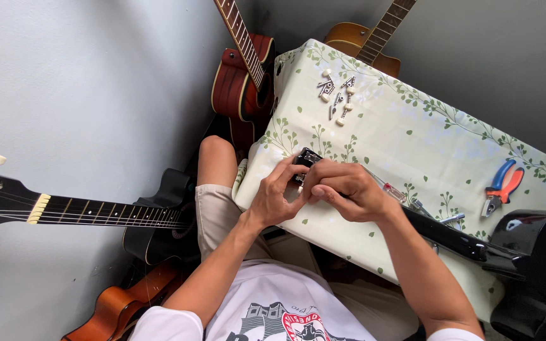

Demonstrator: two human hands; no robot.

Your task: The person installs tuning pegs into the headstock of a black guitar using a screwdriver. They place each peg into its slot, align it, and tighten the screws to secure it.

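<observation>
- Left hand (275,197): fingers curled in, tips pinched on the black headstock (306,158) of the black guitar lying across the desk (380,139). Narrow grip, touching the headstock's near edge.
- Right hand (347,192): closed into a loose fist just beside the left one, knuckles up, fingers tucked under. We think it grips something small at the headstock, but the fingers hide it, so we can't say what.
- Both hands touch each other over the desk's near edge.
- Headstock: at the desk's front-left corner, mostly hidden by the hands. The guitar's neck (450,235) runs right from under the right wrist to the glossy black body (532,252) at the frame's right edge.
- Screwdriver (392,191) with a clear and red handle lies on the desk just beyond the right hand.
- Loose tuning pegs (337,95), cream knobs, clustered at the far-left end of the desk, well apart from the hands.
- Pliers (502,186) with blue and orange grips sit at the right side of the desk.
- Desk cover: pale cloth with a green leaf print.
</observation>
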